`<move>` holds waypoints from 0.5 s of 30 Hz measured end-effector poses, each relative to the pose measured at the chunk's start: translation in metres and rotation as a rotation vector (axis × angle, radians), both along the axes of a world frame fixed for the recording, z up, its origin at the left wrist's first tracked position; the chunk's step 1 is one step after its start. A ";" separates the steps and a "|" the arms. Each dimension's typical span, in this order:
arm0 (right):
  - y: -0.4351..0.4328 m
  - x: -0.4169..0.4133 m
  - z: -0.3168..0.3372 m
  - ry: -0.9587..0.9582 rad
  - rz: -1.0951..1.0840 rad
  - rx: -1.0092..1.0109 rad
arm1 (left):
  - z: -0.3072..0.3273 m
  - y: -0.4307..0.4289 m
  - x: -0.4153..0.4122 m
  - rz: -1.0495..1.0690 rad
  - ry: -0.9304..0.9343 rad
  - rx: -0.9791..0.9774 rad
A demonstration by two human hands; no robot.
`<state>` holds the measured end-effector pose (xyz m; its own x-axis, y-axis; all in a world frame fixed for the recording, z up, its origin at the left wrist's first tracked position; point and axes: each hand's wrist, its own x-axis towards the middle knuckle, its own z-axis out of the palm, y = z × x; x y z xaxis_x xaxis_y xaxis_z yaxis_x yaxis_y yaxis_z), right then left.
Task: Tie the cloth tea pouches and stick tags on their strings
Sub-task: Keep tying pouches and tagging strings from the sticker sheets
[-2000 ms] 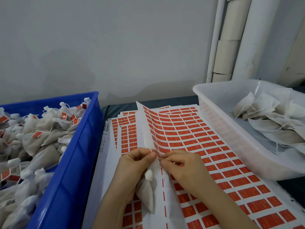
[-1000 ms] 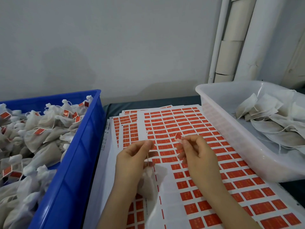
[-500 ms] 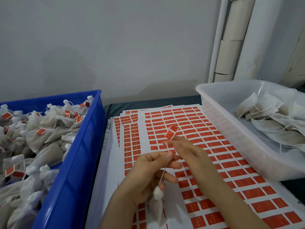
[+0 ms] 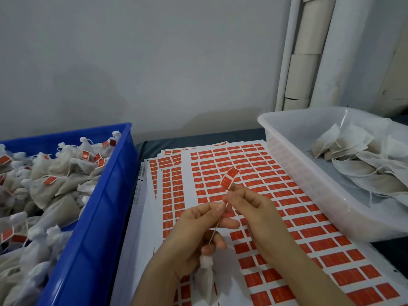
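Sheets of red stickers [image 4: 320, 239] lying on worktop [image 4: 154, 144], print too small to read. Blue crate [image 4: 92, 217] of tagged pouches [image 4: 55, 186] sitting left of sheets, clear tub [image 4: 298, 173] of flat pouches [image 4: 362, 168] sitting right. Over sheets, left hand [image 4: 194, 237] grip pinching string [image 4: 215, 228], tied pouch [image 4: 206, 281] hanging below. Right hand [image 4: 254, 208] grip pinching red tag [image 4: 228, 178] at string's top.

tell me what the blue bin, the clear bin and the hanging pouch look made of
Blue bin: rigid plastic, smooth with a slight sheen. Clear bin: translucent plastic, stickers show through its wall. Pouch: thin off-white cloth or mesh, bunched at the neck; weave too small to tell.
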<state>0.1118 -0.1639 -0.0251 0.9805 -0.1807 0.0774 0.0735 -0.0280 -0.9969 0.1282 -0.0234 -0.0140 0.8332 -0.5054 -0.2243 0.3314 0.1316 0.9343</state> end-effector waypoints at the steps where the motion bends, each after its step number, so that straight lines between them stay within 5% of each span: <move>1: 0.000 0.000 0.000 -0.014 -0.018 -0.021 | 0.000 0.000 0.000 0.002 0.002 0.001; 8: -0.007 0.002 -0.001 -0.026 -0.185 0.024 | -0.001 -0.001 -0.001 -0.051 0.010 0.048; 15: -0.012 0.004 0.000 -0.083 -0.229 0.135 | -0.002 -0.005 0.000 0.109 0.017 0.015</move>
<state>0.1158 -0.1759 -0.0254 0.9043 -0.4109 0.1161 0.1623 0.0793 -0.9835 0.1281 -0.0287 -0.0162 0.8791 -0.4082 -0.2463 0.3321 0.1537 0.9306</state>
